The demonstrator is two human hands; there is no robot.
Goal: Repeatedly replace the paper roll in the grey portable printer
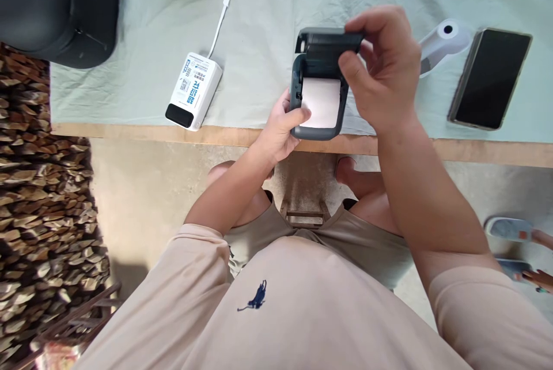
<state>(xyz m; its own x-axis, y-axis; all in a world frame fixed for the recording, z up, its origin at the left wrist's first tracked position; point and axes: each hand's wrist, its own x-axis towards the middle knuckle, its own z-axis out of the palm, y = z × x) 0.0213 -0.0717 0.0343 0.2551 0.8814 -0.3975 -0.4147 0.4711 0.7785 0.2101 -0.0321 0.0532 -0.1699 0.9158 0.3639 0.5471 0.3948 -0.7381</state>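
A dark grey portable label printer (pixel 320 134) is held at the table's front edge with its lid (pixel 330 44) raised. White paper (pixel 322 99), likely a roll, fills the open compartment. My left hand (pixel 280 128) grips the printer's left side, its thumb lying over the paper's lower left corner. Thumb and fingers of my right hand (pixel 384 70) pinch the right end of the lid. A white handheld device with a round dark opening (pixel 440 44) lies just beyond my right hand, partly hidden by it.
A white power bank (pixel 194 90) with a short cable (pixel 219 24) lies left on the cloth-covered table (pixel 259 1). A smartphone (pixel 492 79) rests at the right, a black case (pixel 56 7) at far left. Stacked firewood (pixel 43 214) stands left; another person's feet show lower right.
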